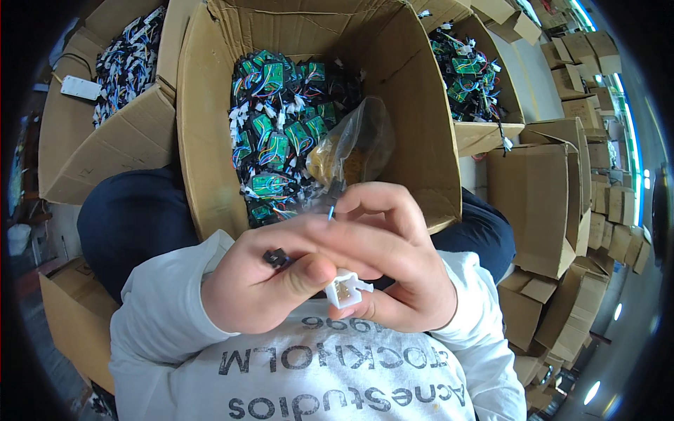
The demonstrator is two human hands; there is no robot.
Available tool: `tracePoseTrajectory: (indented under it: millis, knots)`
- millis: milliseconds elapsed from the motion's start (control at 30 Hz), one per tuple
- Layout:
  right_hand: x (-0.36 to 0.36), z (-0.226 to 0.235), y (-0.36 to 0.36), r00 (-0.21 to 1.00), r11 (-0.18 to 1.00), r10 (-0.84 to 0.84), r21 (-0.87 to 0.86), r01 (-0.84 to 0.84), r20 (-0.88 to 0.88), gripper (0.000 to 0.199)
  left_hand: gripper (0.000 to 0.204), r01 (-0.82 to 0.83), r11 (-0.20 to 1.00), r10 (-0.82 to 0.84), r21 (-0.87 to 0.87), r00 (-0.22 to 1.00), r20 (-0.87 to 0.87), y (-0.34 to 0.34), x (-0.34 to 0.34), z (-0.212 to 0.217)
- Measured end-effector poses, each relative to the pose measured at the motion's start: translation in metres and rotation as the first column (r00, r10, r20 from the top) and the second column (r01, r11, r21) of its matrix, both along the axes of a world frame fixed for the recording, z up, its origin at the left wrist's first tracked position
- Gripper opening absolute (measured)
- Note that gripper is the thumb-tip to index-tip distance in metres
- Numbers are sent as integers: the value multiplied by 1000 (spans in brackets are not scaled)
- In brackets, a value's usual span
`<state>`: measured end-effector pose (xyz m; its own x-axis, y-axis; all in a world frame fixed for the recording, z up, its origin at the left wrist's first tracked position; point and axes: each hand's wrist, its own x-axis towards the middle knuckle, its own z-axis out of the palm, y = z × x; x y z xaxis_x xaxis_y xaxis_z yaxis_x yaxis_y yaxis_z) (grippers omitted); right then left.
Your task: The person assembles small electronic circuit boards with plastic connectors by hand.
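Note:
Close together in front of my chest, both hands work on small wired parts. My left hand [256, 284] is closed, its thumb reaching toward a white plug connector [345, 289] with metal pins inside. A small black connector [276, 258] sticks out between its thumb and fingers. My right hand [400, 263] is closed too, with fingertips against the white connector from the right. By its bent index finger, a dark connector with a blue wire [332, 200] rises from between the hands. The fingers hide most of the wires.
Before me stands an open cardboard box [205, 126] holding many green circuit boards [277, 151] with wires, and a clear plastic bag [368, 137]. Open boxes with wired parts flank it left [112, 144] and right [484, 137]. More cardboard boxes [533, 203] are stacked at right.

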<state>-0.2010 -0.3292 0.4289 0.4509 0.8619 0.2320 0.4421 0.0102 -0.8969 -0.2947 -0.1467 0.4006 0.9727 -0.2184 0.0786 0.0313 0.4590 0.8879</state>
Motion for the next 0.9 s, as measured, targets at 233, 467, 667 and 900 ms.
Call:
tracePoseTrajectory:
  millis: [233,467,667,900]
  knots:
    - [-5,-18,-1,994,994,-56,93,65,-94,48,22,-211,956,189,203,975,119,-4,-1,-4]
    - [7,-9,-5,980,990,-48,123,72,-195,31,17,-416,821,297,391,896,330,-1,5,-4]
    - [12,4,-14,993,998,-61,31,58,104,31,14,-378,783,289,494,924,250,1,1,9]
    - [9,-1,-7,877,990,-138,74,117,461,56,13,-390,824,344,411,921,185,-4,0,5]
